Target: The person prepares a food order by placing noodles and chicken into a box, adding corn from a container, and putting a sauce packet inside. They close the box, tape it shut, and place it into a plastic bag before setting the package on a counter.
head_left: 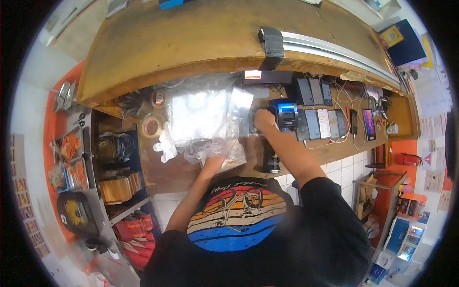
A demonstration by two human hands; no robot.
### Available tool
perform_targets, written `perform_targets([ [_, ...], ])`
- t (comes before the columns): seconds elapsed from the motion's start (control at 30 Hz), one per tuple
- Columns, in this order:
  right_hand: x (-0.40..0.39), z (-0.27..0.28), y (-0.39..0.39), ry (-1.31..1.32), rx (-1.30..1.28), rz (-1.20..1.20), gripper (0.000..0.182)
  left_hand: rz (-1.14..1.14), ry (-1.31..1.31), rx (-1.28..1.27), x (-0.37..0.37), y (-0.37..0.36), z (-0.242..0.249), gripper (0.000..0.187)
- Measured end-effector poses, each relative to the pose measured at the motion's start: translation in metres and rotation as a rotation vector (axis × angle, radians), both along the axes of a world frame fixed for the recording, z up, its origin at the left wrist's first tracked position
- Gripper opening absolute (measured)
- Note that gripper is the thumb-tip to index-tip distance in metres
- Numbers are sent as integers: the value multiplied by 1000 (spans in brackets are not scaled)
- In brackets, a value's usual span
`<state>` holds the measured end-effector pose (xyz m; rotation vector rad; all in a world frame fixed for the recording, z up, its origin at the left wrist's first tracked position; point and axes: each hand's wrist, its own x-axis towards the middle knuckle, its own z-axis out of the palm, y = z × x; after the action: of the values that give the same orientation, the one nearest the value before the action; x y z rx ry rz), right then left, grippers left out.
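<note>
My left hand [214, 163] is at the front edge of the wooden counter, its fingers on a clear plastic-wrapped package [230, 152]. Crinkled plastic hides part of those fingers. Farther back, my right hand [265, 119] is closed, knuckles up, over a dark object just left of a small blue-lit printer [287, 115]. What its fingers hold, if anything, is hidden. A large pile of shiny clear plastic bags [198, 115] lies beyond my left hand. Below my right forearm stands what looks like a black tape dispenser [272, 161].
Two tape rolls [152, 126] sit left of the bags. Several phones [324, 123] with white cables lie on the right. A wooden shelf [191, 43] overhangs the counter's back. Folders [119, 186] fill the rack at left. A metal stand [382, 201] is at right.
</note>
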<state>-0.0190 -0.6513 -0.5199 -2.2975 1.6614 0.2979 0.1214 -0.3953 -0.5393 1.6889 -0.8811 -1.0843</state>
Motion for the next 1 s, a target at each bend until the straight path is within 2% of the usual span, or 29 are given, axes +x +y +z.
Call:
perform_targets([
  [0.1,10,-15,-1,-4,-25,-100,23,-112,-58,300,3,8,14,49],
  [0.2,5,-5,-6,-42,26,-134,22,-388,-93,476,7,1,44,48],
  [0.27,0,4,-8,-52,38,-161,22,-348,-371,118,3,7,19,40],
  [0.33,-5,7,-9,-98,36,-203,21,-262,-404,-117,-1,7,10,33],
  [0.4,-14,1,-12,-179,35,-186,19,-139,-200,-227,1,-5,12,25],
  [0.5,-31,-4,-12,-375,19,-61,17,-132,58,-266,2,-12,22,21],
  [0.57,-39,4,-9,-544,-13,41,15,-138,129,-213,3,-13,32,22],
  [0.6,-41,10,-6,-658,13,-9,16,-140,164,-186,3,-12,35,23],
  [0.67,-42,24,-1,-889,64,-108,19,-245,-487,-363,9,-7,-9,25],
  [0.7,-42,32,2,-1065,223,-240,16,-290,-816,-446,9,-7,-14,26],
  [0.77,-41,47,9,-1394,559,-510,11,-122,-383,-265,-2,2,-4,29],
  [0.8,-42,54,12,-1486,603,-547,11,-40,-164,-173,-9,3,11,31],
  [0.9,-43,75,22,-1701,714,-619,11,-2,-35,-204,-19,-1,48,34],
  [1.0,-46,91,35,-1763,758,-615,12,122,-169,-269,-27,-7,63,32],
])
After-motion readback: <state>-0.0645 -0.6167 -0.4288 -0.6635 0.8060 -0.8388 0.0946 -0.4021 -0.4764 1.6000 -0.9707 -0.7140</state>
